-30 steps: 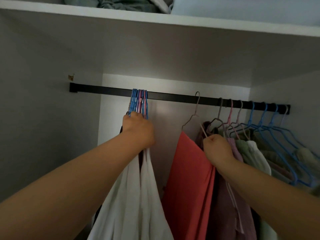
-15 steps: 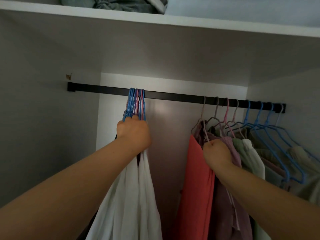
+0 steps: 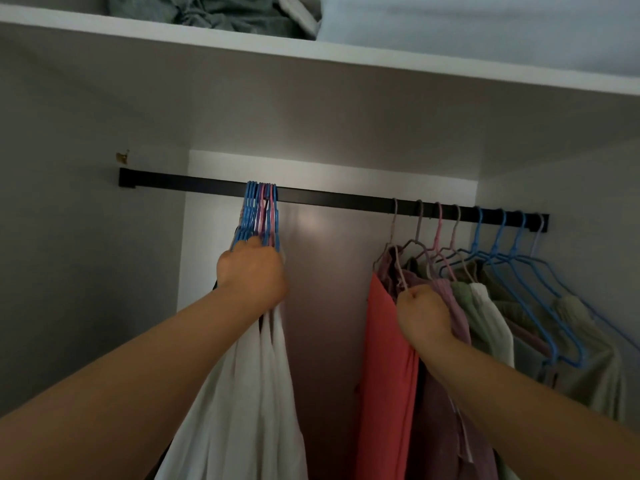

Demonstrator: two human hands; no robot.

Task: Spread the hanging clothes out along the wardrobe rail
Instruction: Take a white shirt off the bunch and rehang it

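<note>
Head view: left hand (image 3: pixel 251 277) fisted on bunched hangers (image 3: pixel 260 216) mid rail (image 3: pixel 346 197), right hand (image 3: pixel 424 315) gripping a hanger (image 3: pixel 394 247) by red cloth (image 3: pixel 386 375); clothes soft, light, likely slide easily, grab hanger necks

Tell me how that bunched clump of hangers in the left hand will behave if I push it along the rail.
The hanger bunch probably slides together along the smooth black rail. The white garments below look floppy and will likely swing.
</note>
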